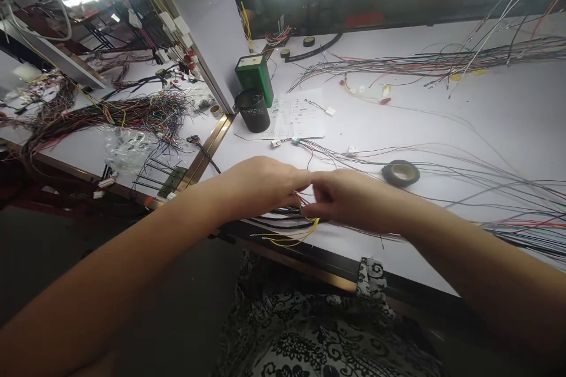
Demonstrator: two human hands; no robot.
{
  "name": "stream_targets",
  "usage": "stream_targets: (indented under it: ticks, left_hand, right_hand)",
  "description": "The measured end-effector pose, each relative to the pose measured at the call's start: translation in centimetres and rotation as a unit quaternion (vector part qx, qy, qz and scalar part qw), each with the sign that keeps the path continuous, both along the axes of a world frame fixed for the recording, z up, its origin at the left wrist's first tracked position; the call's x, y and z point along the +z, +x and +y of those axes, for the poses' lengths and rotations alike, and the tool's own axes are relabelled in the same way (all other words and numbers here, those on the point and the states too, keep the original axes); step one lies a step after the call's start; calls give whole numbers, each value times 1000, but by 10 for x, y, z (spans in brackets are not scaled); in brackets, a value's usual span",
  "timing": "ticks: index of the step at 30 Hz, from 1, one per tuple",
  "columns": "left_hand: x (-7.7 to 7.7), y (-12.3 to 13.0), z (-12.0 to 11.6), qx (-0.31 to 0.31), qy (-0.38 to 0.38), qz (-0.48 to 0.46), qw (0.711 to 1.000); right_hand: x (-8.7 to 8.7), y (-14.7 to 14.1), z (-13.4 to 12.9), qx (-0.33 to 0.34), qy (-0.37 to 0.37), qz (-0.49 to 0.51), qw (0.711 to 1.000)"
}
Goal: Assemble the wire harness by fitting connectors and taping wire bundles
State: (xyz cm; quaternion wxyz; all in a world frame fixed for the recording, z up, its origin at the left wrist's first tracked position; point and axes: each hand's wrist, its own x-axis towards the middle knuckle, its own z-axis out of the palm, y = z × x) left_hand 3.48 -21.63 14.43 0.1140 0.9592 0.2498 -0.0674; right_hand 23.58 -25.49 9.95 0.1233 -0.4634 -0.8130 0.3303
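Note:
My left hand point(265, 185) and my right hand point(342, 193) meet near the table's front edge, fingertips almost touching. Both are closed around a bundle of thin wires point(285, 218), black ones and some yellow ones point(289, 241) with loose ends toward me. The left fingers are mostly hidden behind the back of the hand. My right thumb and index finger are bent toward the bundle where it leaves the left hand; the exact spot they pinch is partly covered. Just beyond my right wrist lies a roll of black tape point(401, 173).
White connectors point(276, 143) on wires lie beyond my hands. A black mesh cup point(253, 112), a green box point(255, 78) and a printed sheet point(294, 118) stand or lie farther back. Long wires point(411, 62) spread to the right. Left of a metal-edged divider is a thick harness pile point(110, 112).

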Motion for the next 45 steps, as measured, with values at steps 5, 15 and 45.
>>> stream_targets:
  ticks: [5, 15, 45]
  left_hand:
    - [6, 2, 0, 3, -41, 8, 999]
    - [0, -15, 2, 84, -120, 26, 989]
    - [-18, -23, -58, 60, -110, -110, 986]
  right_hand:
    - [-7, -19, 4, 90, -44, 52, 994]
    - [-54, 5, -4, 81, -16, -58, 995]
    - [-57, 0, -8, 88, -217, 121, 965]
